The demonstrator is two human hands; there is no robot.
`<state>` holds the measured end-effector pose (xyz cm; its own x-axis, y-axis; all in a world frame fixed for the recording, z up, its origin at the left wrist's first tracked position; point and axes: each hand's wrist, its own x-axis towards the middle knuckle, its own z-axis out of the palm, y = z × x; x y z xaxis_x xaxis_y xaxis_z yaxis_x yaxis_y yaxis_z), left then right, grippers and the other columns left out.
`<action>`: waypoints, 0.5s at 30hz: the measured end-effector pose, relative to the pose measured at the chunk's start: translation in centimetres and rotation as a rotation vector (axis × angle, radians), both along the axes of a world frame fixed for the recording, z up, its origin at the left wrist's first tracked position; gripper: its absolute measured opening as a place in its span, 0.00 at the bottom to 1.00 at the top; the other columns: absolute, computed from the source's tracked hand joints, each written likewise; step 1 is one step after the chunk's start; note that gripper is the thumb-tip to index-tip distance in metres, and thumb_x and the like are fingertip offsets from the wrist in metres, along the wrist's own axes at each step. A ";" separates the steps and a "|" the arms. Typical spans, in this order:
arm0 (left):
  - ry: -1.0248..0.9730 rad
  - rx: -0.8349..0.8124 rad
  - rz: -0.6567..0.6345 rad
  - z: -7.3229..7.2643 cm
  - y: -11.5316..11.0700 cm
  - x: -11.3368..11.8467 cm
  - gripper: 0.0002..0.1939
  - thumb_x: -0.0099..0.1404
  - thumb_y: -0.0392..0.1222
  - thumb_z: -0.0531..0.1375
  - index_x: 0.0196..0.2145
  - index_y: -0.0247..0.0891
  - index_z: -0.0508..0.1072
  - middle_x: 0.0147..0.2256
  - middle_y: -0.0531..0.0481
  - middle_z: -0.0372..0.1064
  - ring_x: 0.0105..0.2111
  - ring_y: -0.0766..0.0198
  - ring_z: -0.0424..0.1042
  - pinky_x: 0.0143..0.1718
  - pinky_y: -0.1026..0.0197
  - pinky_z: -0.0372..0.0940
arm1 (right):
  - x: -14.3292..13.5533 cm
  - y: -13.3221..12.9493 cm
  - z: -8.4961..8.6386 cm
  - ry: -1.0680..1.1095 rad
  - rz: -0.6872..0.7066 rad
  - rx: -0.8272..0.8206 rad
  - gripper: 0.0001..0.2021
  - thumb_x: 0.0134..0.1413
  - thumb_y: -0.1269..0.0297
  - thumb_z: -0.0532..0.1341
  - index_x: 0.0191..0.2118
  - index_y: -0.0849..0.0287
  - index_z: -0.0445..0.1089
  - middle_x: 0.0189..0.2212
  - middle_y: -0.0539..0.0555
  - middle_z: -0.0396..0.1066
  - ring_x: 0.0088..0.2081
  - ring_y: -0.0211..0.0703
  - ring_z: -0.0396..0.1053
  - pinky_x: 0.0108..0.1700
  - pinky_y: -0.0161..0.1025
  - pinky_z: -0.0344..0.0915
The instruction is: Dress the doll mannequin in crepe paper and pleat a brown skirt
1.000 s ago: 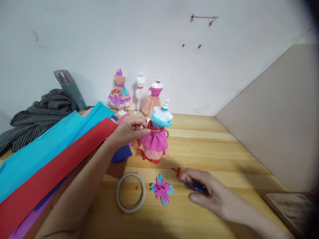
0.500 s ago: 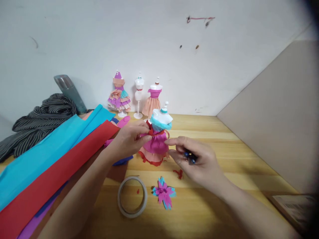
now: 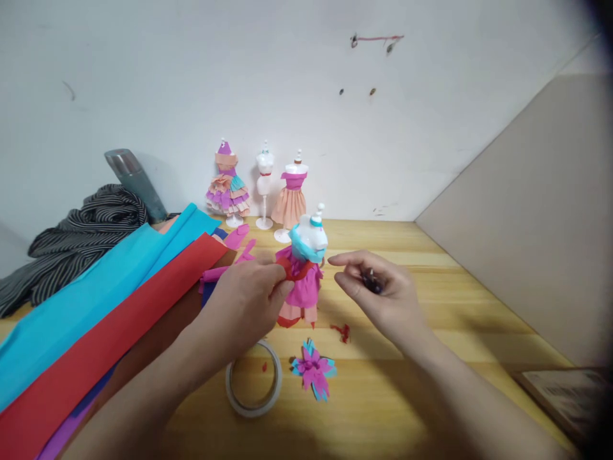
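Mannequin point(image 3: 306, 268) stands between hands: left point(image 3: 249, 300) pinching its waist, right point(image 3: 378, 294) (gripping scissors point(image 3: 371, 281)) beside.

The left hand point(image 3: 249, 300) pinches the red waist band of a small mannequin in a pink paper dress point(image 3: 302, 271) on the wooden desk point(image 3: 431, 300). The right hand point(image 3: 378, 297), just right of it, holds a small dark tool point(image 3: 371, 281). Near them lie a tape roll point(image 3: 253, 383) and a paper flower point(image 3: 313, 370).

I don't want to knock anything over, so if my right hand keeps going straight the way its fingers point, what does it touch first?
Probably the dressed mannequin: the right hand points left at its waist, where the left hand pinches the red band. Depth is unclear.
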<state>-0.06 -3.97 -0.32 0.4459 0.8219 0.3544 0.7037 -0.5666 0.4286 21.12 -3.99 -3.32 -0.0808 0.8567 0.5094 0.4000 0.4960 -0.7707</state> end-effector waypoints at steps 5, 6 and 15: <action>0.030 -0.100 -0.153 0.7 -1.4 -0.3 0.16 0.65 0.35 0.55 0.19 0.35 0.62 0.20 0.54 0.60 0.21 0.70 0.58 0.23 0.65 0.52 | 0.4 0.6 -0.4 0.075 0.014 -0.055 0.04 0.53 0.64 0.63 0.32 0.58 0.74 0.18 0.45 0.56 0.20 0.33 0.55 0.23 0.33 0.53; 0.028 -0.133 -0.236 0.9 -1.6 -0.6 0.15 0.66 0.35 0.55 0.20 0.35 0.64 0.21 0.54 0.62 0.22 0.70 0.59 0.24 0.66 0.54 | 0.5 0.5 -0.5 0.081 0.027 -0.054 0.04 0.53 0.64 0.63 0.32 0.57 0.74 0.18 0.45 0.56 0.21 0.33 0.55 0.24 0.33 0.54; -0.057 -0.391 -0.702 -0.1 0.2 -1.1 0.08 0.68 0.36 0.56 0.33 0.33 0.74 0.32 0.46 0.73 0.33 0.65 0.71 0.36 0.67 0.64 | 1.2 -1.6 0.4 -0.068 0.508 -0.152 0.09 0.55 0.61 0.63 0.36 0.62 0.75 0.18 0.45 0.58 0.19 0.31 0.53 0.20 0.31 0.52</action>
<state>-1.18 -3.79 -0.38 0.8946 0.4255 0.1367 0.2099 -0.6701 0.7120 22.31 -5.59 -2.91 -0.5327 0.7650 0.3619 0.1899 0.5248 -0.8298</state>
